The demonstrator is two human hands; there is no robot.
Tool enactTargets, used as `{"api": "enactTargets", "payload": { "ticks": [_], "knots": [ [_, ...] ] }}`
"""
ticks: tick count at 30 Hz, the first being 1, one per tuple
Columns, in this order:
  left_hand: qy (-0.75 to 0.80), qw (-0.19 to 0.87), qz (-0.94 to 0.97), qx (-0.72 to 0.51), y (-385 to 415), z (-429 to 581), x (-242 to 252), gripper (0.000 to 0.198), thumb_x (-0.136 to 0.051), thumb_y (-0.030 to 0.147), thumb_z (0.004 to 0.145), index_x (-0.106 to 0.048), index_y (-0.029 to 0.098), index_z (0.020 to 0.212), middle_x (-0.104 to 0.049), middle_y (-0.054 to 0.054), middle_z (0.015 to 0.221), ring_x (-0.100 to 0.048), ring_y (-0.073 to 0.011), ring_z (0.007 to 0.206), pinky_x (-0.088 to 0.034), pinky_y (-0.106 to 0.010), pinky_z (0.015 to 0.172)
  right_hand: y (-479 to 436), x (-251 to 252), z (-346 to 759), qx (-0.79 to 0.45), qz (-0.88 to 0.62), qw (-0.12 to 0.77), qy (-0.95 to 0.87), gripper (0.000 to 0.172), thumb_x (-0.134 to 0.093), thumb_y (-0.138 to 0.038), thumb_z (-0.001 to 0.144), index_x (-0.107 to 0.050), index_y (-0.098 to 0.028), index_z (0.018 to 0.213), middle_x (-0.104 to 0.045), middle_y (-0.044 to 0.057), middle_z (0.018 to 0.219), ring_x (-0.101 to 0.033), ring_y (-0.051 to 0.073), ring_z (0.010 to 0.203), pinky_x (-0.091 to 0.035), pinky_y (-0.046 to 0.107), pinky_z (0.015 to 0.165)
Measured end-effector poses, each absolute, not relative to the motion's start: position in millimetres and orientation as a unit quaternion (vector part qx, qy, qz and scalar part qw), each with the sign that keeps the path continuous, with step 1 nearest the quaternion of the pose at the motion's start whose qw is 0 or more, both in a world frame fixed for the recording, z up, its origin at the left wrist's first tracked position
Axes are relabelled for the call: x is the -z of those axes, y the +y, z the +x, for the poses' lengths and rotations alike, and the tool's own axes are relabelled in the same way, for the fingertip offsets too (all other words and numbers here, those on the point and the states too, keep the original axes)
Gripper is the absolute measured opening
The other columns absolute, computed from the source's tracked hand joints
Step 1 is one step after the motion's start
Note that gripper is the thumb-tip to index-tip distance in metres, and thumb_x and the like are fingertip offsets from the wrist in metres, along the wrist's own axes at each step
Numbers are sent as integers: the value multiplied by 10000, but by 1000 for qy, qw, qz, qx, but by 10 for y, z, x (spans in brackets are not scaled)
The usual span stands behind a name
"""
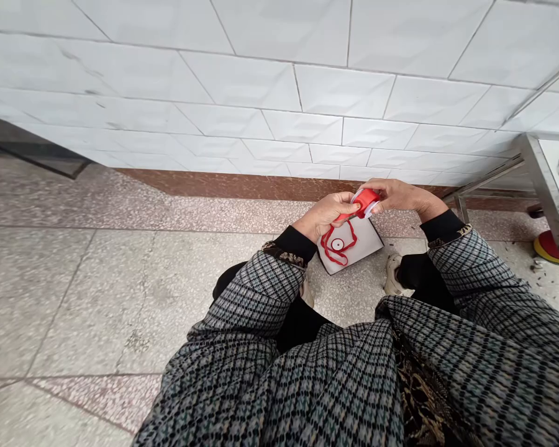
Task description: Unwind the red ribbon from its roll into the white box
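Observation:
Both of my hands are together in front of me, above a shallow white box on the floor. A spool of red ribbon [366, 200] with white rims is between them. My left hand [327, 213] pinches the red ribbon at the spool's left side, thumb on top. Curled round the spool's far and right side are the fingers of my right hand [395, 194]. Below, in the white box [367, 244], lies a loose tangle of red ribbon [343, 254]. A round white piece with a dark centre [338, 244] lies among its loops.
A white tiled wall [307, 87] rises close ahead. On the right stands a metal-framed table [547, 186], with a red and yellow round object [548, 247] beneath it. A dark panel [28, 146] is at the left. My shoes [393, 274] flank the box on the speckled floor [121, 298].

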State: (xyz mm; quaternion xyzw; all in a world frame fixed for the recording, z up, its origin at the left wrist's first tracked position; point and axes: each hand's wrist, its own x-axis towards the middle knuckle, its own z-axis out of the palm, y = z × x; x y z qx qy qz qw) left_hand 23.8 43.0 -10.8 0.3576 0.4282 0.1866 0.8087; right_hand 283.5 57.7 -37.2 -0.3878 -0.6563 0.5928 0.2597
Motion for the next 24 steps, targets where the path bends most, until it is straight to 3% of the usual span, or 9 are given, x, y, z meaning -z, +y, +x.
{"api": "enactTargets", "payload": {
  "ticks": [5,7,11,24],
  "knots": [
    [456,769,349,-282,397,275,-61,195,-898,134,937,-727,163,1026,-555,94,585,-295,-9,389,-125,-191,435,580,334,2900,-571,-435,305,-626,472,-1066,-296,661,-869,-248,1088,-815,40,1070,-752,301,1031,-627,477,1000],
    [466,754,347,-307,412,249,-108,176,-875,138,953,-702,167,938,-512,98,568,-288,-9,395,-130,-186,436,570,303,2949,-602,-434,325,-587,496,-1084,-372,692,-853,-238,1110,-826,44,1057,-754,278,997,-621,458,986],
    [455,766,347,-294,454,188,-109,336,-838,210,998,-624,170,743,-384,109,500,-238,-10,386,-109,-190,425,552,291,2968,-670,-399,347,-521,543,-1108,-457,713,-846,-235,1133,-860,43,1064,-764,237,967,-617,425,981],
    [429,771,369,-294,451,179,-111,424,-967,365,915,-629,170,750,-393,112,506,-272,-14,397,-145,-179,430,563,487,2772,-724,-391,416,-386,690,-1209,-535,498,-825,-216,975,-810,0,894,-714,169,814,-596,283,786]
  ]
}}
